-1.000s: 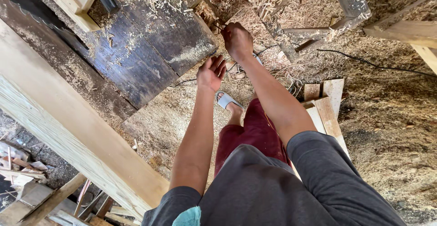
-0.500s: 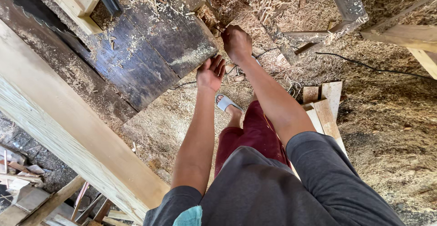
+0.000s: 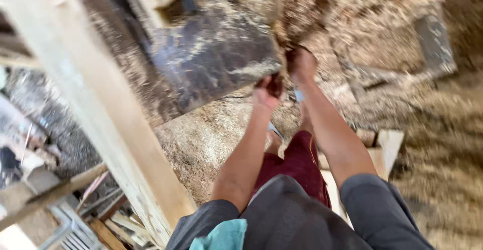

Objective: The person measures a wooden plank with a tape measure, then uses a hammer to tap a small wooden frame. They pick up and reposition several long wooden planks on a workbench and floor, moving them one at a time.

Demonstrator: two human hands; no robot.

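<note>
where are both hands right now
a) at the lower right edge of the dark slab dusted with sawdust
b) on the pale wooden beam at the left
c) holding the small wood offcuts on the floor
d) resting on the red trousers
a: the left hand and right hand both reach out to the edge of the dark slab, well away from the pale beam and the offcuts.

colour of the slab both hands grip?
Dark grey-black slab, dusted with pale sawdust; head view, though blurred.

floor [image 3: 216,144] | sawdust-covered | dark slab [image 3: 211,58] | offcuts [image 3: 390,144]
</note>
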